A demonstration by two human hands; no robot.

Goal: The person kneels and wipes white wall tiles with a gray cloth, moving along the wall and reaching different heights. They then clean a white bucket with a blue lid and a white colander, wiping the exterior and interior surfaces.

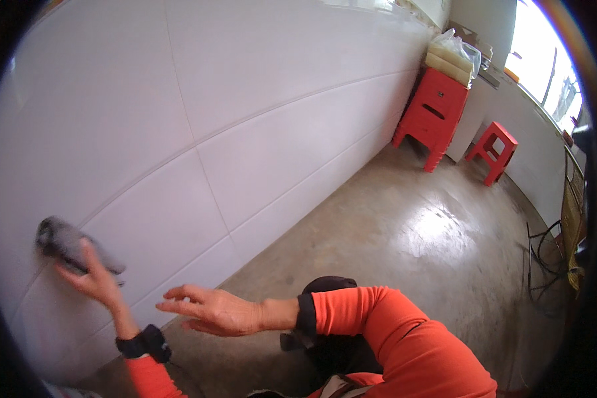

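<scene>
My left hand (pixel 97 278) presses a folded grey cloth (pixel 74 244) against the white tiled wall (pixel 263 134), on the far left of the view. The cloth is slightly blurred, and part of it is covered by my fingers. To the right of it, my right hand (pixel 224 311) hangs in the air near the foot of the wall, its fingers spread apart with nothing between them. Both arms wear orange sleeves with dark bands at the wrists.
Tall red plastic stools (pixel 435 109) stand in the far corner, bearing yellowish blocks (pixel 450 62) and a clear plastic bag (pixel 457 42). A smaller red stool (pixel 495 149) is beside them. A woven chair (pixel 569 224) with dark metal legs is at the right. The bare concrete floor (pixel 328 234) shines in places.
</scene>
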